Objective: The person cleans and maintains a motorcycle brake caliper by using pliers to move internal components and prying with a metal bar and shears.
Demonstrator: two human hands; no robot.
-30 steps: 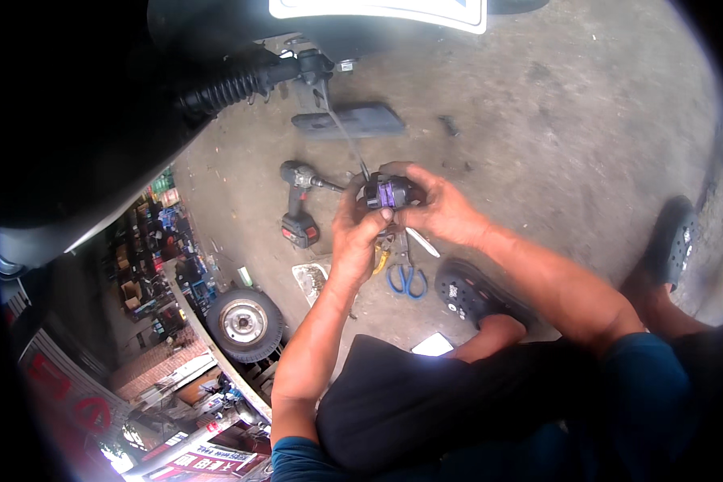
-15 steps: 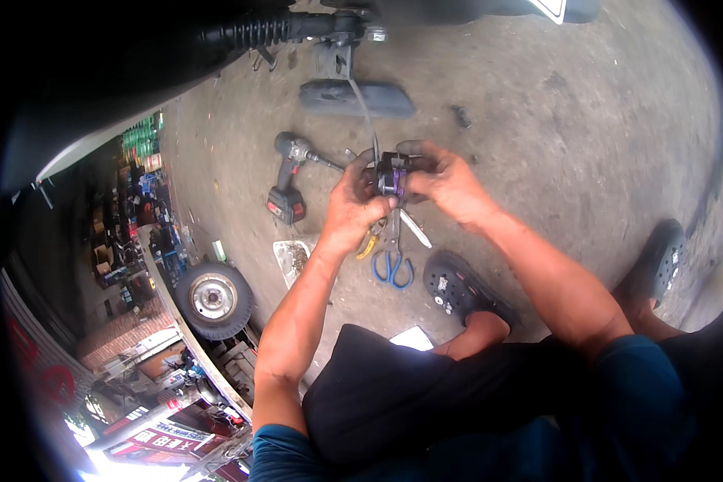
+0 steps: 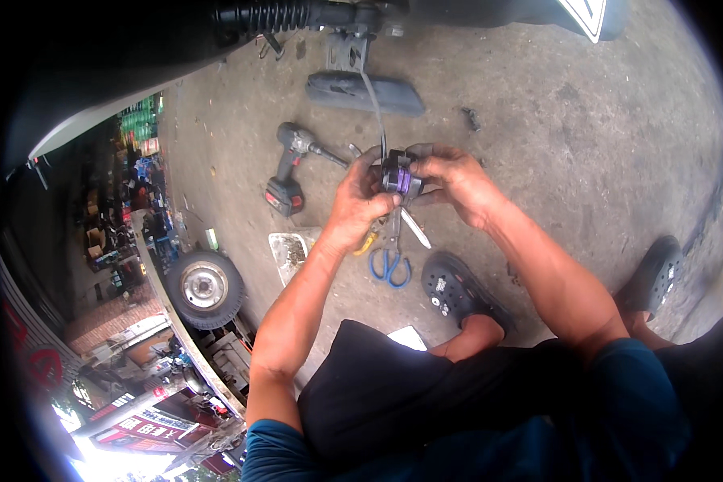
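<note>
Between my hands is a small black part with a purple middle (image 3: 402, 178), its exact kind unclear. A thin dark cable (image 3: 377, 100) runs up from it towards the vehicle overhead. My left hand (image 3: 360, 197) grips its left side, thumb at the lower edge. On the other side, the fingers of my right hand (image 3: 450, 178) close round its right edge. Just below on the ground lie blue-handled scissors (image 3: 390, 265), a pale blade-like tool (image 3: 414, 228) and something with a yellow handle (image 3: 366, 243), partly hidden by my left hand.
A cordless impact wrench (image 3: 287, 167) lies left of my hands, near a pale tray (image 3: 289, 251). Above, a dark flat pad (image 3: 365, 93) lies under the vehicle's spring-like part (image 3: 275, 22). A wheel (image 3: 206, 290) stands at the left. My dark clog (image 3: 458, 289) is close below.
My right fingers have shifted on the black and purple part, which now shows more of its purple middle. The whole view has moved slightly.
</note>
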